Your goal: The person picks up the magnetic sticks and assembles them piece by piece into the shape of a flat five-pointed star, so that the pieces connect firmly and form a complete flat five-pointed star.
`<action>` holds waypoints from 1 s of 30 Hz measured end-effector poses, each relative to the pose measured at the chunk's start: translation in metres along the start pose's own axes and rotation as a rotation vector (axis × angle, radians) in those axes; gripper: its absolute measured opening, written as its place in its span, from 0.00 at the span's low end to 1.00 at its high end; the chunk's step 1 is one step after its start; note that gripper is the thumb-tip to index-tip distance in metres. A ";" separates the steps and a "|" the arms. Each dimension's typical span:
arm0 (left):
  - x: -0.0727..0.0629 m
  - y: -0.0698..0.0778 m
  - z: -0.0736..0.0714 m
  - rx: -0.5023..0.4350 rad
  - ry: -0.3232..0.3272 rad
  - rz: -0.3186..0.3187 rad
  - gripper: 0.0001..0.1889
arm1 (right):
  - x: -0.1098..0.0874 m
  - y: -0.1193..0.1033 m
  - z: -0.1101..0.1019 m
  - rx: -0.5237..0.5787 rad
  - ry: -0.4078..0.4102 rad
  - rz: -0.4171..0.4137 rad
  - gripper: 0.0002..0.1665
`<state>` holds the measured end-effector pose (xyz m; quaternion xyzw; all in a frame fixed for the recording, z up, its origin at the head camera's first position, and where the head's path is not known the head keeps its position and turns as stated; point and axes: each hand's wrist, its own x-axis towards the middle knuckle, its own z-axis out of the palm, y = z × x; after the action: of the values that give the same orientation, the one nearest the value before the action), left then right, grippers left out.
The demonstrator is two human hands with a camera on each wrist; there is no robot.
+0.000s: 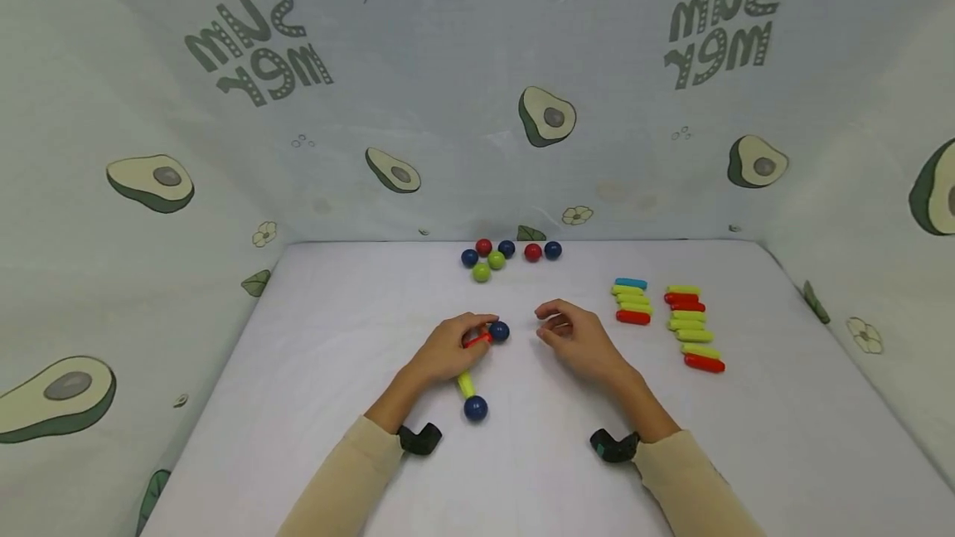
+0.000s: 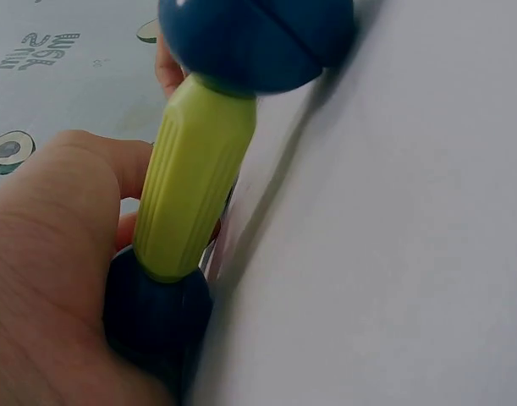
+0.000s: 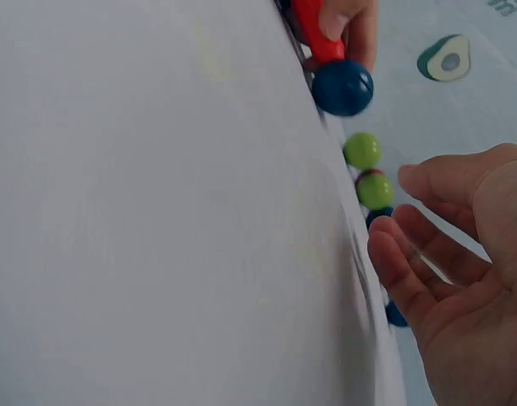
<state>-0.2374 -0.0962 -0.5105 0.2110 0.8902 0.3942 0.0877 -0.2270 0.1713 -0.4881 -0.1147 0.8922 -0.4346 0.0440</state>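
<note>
My left hand (image 1: 446, 349) grips a red stick (image 1: 480, 340), its thumb lying on the stick in the right wrist view. A blue ball (image 1: 499, 331) sits on the stick's far end. From the same joined piece a yellow-green stick (image 2: 195, 179) runs toward me, with a blue ball (image 1: 475, 408) on its near end. Another blue ball (image 2: 156, 304) joins the sticks beside the left palm; the hand partly hides it. Apart from the piece, my right hand (image 1: 580, 344) hovers over the table to its right, fingers loosely bent with nothing between them.
Along the table's back edge lie several loose balls, among them a green ball (image 1: 481, 273), a red ball (image 1: 533, 253) and a blue ball (image 1: 553, 250). On the right, loose sticks form two columns, including a blue stick (image 1: 631, 283) and a red stick (image 1: 705, 364).
</note>
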 end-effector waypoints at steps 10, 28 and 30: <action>0.001 -0.002 0.005 0.022 0.011 0.032 0.20 | -0.034 0.039 -0.057 -0.243 0.213 0.032 0.18; -0.002 0.002 -0.006 -0.034 0.060 0.006 0.17 | -0.043 0.060 -0.083 -0.419 0.232 0.069 0.21; -0.002 0.000 -0.006 -0.026 0.055 0.008 0.17 | -0.043 0.059 -0.083 -0.434 0.223 0.071 0.19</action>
<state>-0.2375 -0.1010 -0.5060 0.2023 0.8863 0.4115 0.0644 -0.2097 0.2806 -0.4836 -0.0416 0.9675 -0.2408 -0.0651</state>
